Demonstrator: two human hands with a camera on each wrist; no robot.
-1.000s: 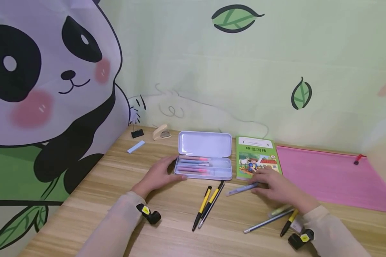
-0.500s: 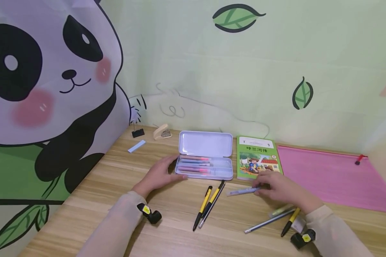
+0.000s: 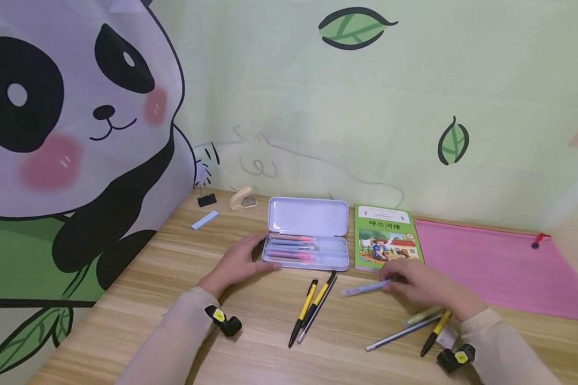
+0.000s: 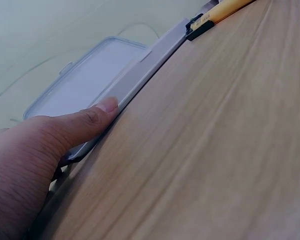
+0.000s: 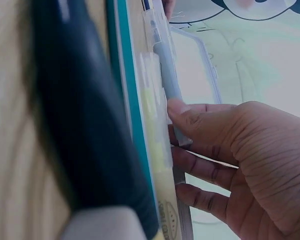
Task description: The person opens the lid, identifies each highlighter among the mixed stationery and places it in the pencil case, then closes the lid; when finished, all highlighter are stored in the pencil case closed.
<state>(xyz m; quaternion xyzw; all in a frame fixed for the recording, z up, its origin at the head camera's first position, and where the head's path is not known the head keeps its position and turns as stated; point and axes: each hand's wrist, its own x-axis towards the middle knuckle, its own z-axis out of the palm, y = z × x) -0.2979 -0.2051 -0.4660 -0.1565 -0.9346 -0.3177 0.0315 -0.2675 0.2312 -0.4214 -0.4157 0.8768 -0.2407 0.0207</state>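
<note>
An open white pencil case (image 3: 334, 245) stands near the wall, several pens (image 3: 289, 255) lying in its left part. My left hand (image 3: 236, 264) holds its left end; in the left wrist view the thumb (image 4: 92, 121) presses the case's front edge (image 4: 149, 64), while the other fingers are mostly hidden. My right hand (image 3: 421, 282) pinches a light blue highlighter (image 3: 365, 289) by one end, low over the table in front of the book. The right wrist view shows thumb and fingers on that highlighter (image 5: 167, 70), beside a yellow highlighter (image 5: 151, 115) with a clear cap.
Yellow-black pens (image 3: 302, 313) and a pencil lie before the case. A blue pencil (image 3: 402, 332) and another yellow-black pen (image 3: 435, 336) lie under the right wrist. Behind are a green book (image 3: 385, 235), pink pouch (image 3: 491, 267), stapler (image 3: 243, 199), binder clip (image 3: 206, 200) and blue strip (image 3: 204, 220).
My right hand has shifted slightly to the right and toward me, the blue highlighter turning a little with it. The left hand stays at the pencil case.
</note>
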